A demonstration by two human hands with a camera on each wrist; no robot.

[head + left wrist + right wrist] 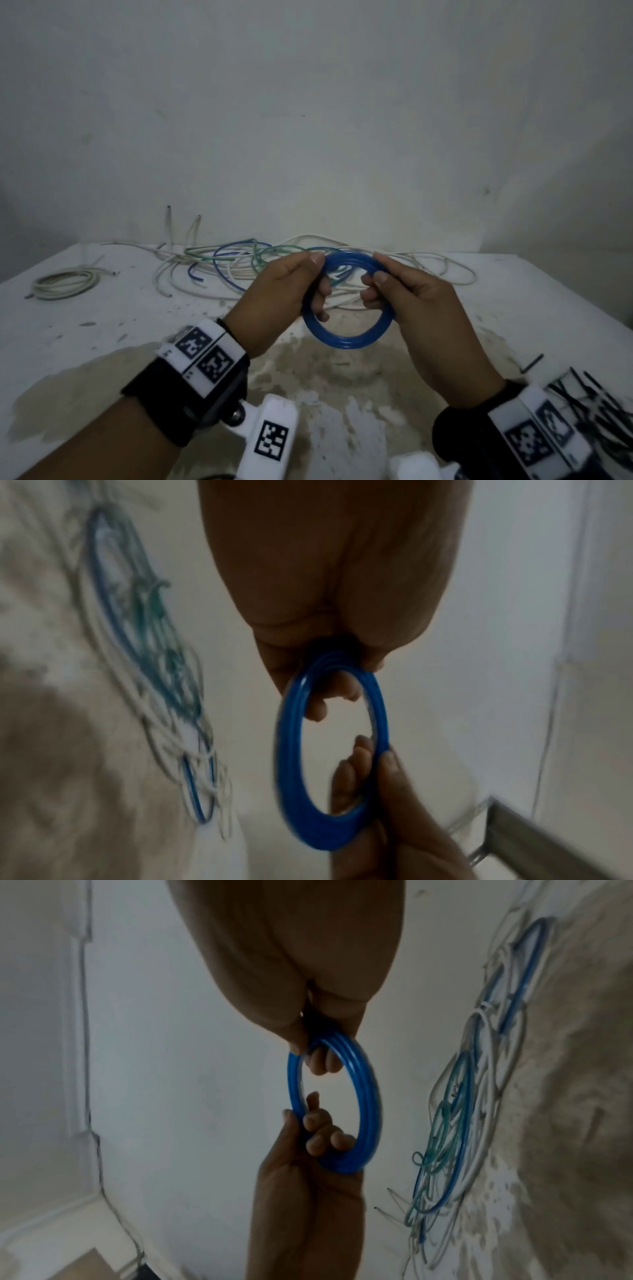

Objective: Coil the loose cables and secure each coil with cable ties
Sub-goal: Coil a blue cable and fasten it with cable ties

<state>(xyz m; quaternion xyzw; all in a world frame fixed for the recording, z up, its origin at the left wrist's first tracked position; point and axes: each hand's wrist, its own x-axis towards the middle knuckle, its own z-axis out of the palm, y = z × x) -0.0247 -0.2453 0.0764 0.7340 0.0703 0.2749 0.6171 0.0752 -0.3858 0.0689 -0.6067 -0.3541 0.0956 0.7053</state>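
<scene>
A smooth, glossy blue plastic-coated cable coil (346, 337). Behind it, loose cables (239, 267) in matt white, green and blue plastic sheathing lie on a rough, stained white table (102, 329). Black plastic cable ties (596, 397).

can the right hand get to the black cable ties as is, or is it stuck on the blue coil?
Probably not yet. The right hand grips the blue coil opposite the left hand. The black cable ties lie just beside the right wrist with nothing between, so once it lets go the way looks free.
</scene>
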